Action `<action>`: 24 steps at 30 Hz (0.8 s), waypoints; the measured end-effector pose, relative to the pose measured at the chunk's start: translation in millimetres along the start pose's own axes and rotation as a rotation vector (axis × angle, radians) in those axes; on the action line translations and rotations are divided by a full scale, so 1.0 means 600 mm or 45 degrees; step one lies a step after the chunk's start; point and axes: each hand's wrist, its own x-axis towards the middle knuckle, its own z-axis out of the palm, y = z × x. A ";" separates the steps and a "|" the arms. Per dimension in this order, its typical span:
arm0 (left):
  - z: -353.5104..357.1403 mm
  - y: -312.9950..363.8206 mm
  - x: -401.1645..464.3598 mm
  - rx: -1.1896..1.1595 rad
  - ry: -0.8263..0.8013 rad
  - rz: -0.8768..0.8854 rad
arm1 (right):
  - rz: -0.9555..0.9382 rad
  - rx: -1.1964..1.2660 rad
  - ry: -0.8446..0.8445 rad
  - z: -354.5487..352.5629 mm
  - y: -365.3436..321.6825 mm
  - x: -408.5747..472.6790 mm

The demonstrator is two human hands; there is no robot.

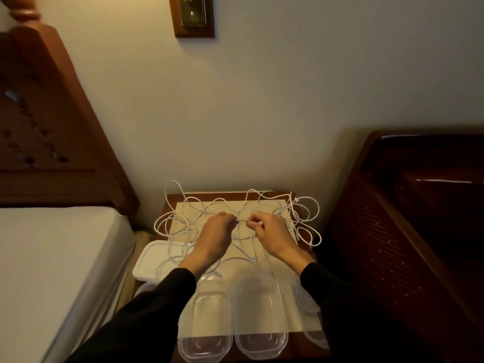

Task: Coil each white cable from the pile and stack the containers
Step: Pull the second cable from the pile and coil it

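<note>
A loose pile of white cables (305, 213) sprawls over a pale mat (264, 258) on a small wooden bedside table (172, 199). My left hand (217, 234) and my right hand (269, 231) meet over the middle of the pile, each pinching the same short stretch of white cable (242, 221) between the fingertips. Two clear oval containers, one on the left (207, 326) and one on the right (259, 318), stand side by side at the table's near edge. A white rectangular container (154, 260) sits at the near left with cable loops lying across it.
A bed with a pale mattress (52, 258) and a carved wooden headboard (52, 127) borders the table on the left. Dark wooden furniture (408, 231) closes in on the right. More clear containers (306, 299) show partly under my right sleeve. The wall stands right behind.
</note>
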 end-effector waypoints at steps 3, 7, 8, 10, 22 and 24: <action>-0.072 0.030 0.052 -0.125 0.269 0.188 | -0.088 0.085 0.027 -0.054 -0.045 0.030; -0.184 0.114 0.099 -0.166 0.466 0.434 | -0.112 0.197 0.014 -0.106 -0.096 0.077; -0.214 0.134 0.105 -0.177 0.533 0.487 | -0.109 0.190 -0.008 -0.115 -0.105 0.086; -0.273 0.167 0.113 -0.199 0.654 0.571 | -0.072 0.181 -0.038 -0.128 -0.114 0.100; -0.359 0.085 0.119 -0.045 0.565 0.192 | -0.002 0.323 0.429 -0.233 -0.179 0.140; -0.311 0.025 0.111 0.067 0.134 -0.029 | -0.016 0.362 0.337 -0.247 -0.199 0.140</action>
